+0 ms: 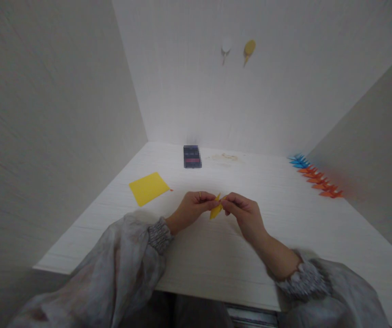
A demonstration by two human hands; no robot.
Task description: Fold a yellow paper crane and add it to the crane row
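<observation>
A small piece of folded yellow paper (216, 211) is held above the white table between my two hands. My left hand (196, 207) pinches its left side between thumb and fingers. From the other side, my right hand (244, 210) grips its upper right part with closed fingertips. The paper has a narrow point at the top and a wider pointed part below; fingertips hide some of its folds. Left of my hands, flat yellow sheets of paper (150, 188) lie on the table.
Orange folded paper figures (322, 182) and blue ones (299, 161) stand in a row by the right wall. A dark blurred box-like thing (192, 157) is at the table's back. Two hooks, white (226, 47) and yellow (249, 48), hang on the back wall. Walls enclose the table (216, 264).
</observation>
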